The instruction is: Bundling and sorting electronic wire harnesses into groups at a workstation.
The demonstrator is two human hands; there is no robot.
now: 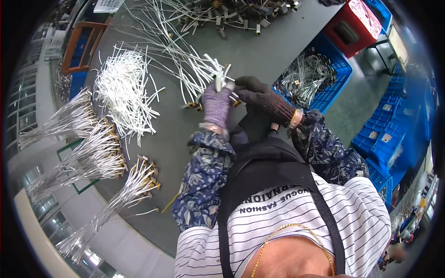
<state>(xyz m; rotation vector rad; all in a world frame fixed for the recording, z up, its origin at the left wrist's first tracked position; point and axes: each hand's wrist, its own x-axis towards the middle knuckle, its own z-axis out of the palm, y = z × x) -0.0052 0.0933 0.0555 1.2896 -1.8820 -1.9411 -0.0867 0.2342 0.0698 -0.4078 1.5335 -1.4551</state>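
My left hand [216,107], in a purple knit glove, is closed round a bunch of short white tubes [218,69] that stick up past the fingers. Close beside it, my right hand [259,95] wears a dark knit glove. Its fingertips are drawn together near the left thumb, and what they pinch is too small to make out. Long thin white wires [181,58] spread over the grey table [259,55] up to my left hand. Small brass-coloured end pieces [197,106] lie beneath that hand.
A heap of white tubes [123,88] lies to the left. Bundles of wires with brass ends [104,150] hang over the table's left edge; another bundle [134,183] lies nearer. Right stand a blue crate [340,85] of wired parts, a red box [350,30] and stacked blue crates [382,116].
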